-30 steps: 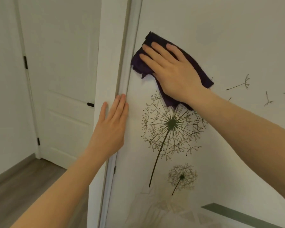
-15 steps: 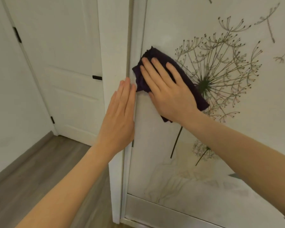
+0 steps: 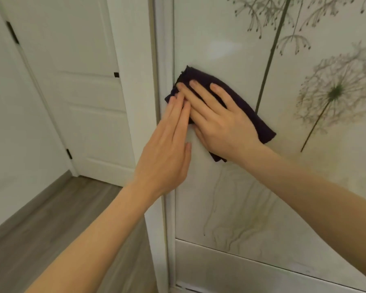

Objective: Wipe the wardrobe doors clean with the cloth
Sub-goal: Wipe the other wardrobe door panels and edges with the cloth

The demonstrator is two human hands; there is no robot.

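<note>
Directly beneath right grip (image 3: 220, 121), cloth (image 3: 260, 125) touches door (image 3: 230, 197)

Bare forearms (image 3: 82, 240); left hand (image 3: 165, 153) and right hand (image 3: 222, 123) have short-nailed fingers (image 3: 224, 96)

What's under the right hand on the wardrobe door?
A dark purple cloth, pressed flat against the wardrobe door by the right hand. The door surface beneath the cloth is covered and cannot be seen.

On my left I see a white panelled room door (image 3: 89, 81), with 2 black hinges on its left edge, the upper hinge (image 3: 12, 32) and the lower hinge (image 3: 69, 154), and a small black latch piece (image 3: 116, 74) on its right edge. Grey-brown wood flooring (image 3: 40, 229) meets a pale wall (image 3: 9, 144).
</note>
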